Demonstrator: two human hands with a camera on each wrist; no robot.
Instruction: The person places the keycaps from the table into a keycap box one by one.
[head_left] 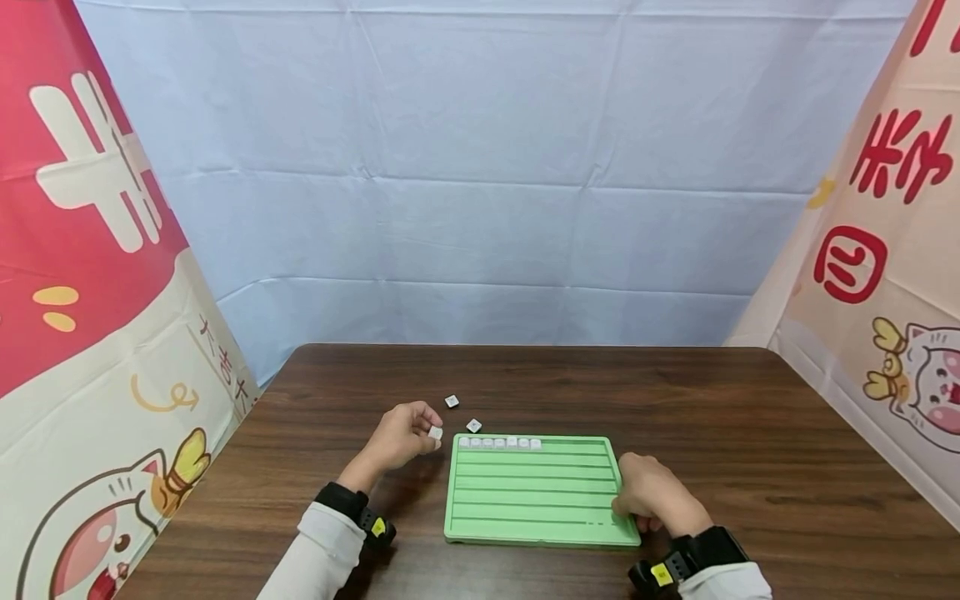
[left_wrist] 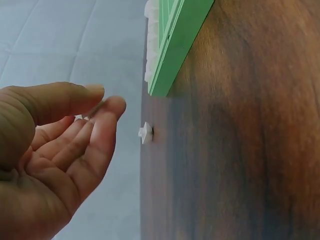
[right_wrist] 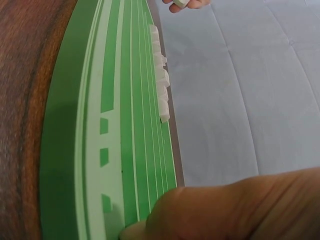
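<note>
White block (head_left: 435, 432) in left hand (head_left: 399, 437), near tray (head_left: 532, 495)

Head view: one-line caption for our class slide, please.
Left hand pinches a white block beside a green tray; the right hand grips the tray's side.

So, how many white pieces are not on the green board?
3: a white piece pinched by the left hand, a second piece just beyond the far-left corner of the green board, a third piece farther back. More may be hidden.
</note>
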